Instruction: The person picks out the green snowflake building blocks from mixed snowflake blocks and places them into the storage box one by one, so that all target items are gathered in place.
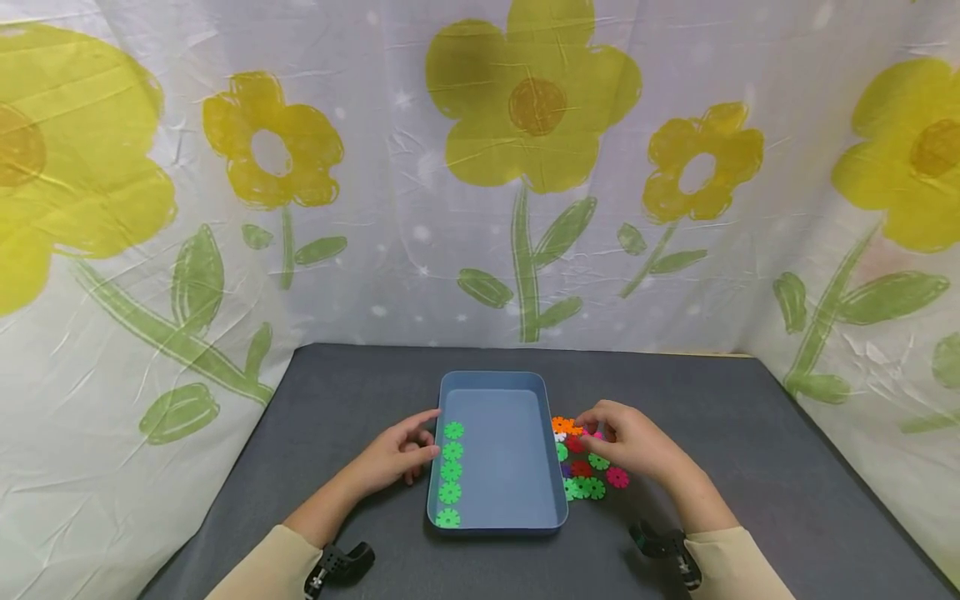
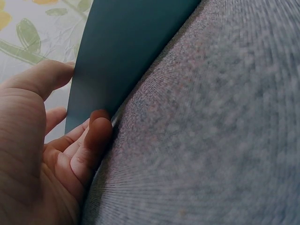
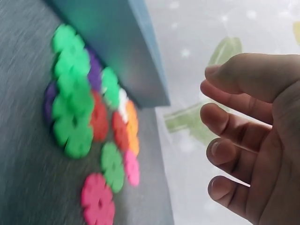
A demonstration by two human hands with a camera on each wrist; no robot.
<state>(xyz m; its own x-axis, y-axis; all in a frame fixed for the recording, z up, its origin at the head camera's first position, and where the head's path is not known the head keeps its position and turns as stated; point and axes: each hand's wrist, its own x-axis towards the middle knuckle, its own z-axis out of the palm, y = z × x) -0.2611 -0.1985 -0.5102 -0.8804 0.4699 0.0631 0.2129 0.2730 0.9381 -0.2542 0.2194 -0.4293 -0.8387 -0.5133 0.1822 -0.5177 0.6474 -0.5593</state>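
Note:
A blue-grey rectangular tray (image 1: 491,450) lies on the table, with a column of several green snowflake discs (image 1: 452,471) along its left inner side. My left hand (image 1: 401,450) rests at the tray's left wall; in the left wrist view its fingertips (image 2: 101,129) meet the outside of that wall. Above a pile of mixed snowflake discs just right of the tray hovers my right hand (image 1: 630,433), fingers loosely bent. Nothing shows between those fingers in the right wrist view. Green discs (image 3: 72,122), red discs (image 3: 99,117) and orange discs (image 3: 132,126) overlap in the pile.
A pink disc (image 1: 617,477) lies at the pile's right edge. The dark grey table (image 1: 360,375) is backed by a hanging cloth (image 1: 390,250) printed with yellow flowers. Each wrist wears a black strap device (image 1: 341,568).

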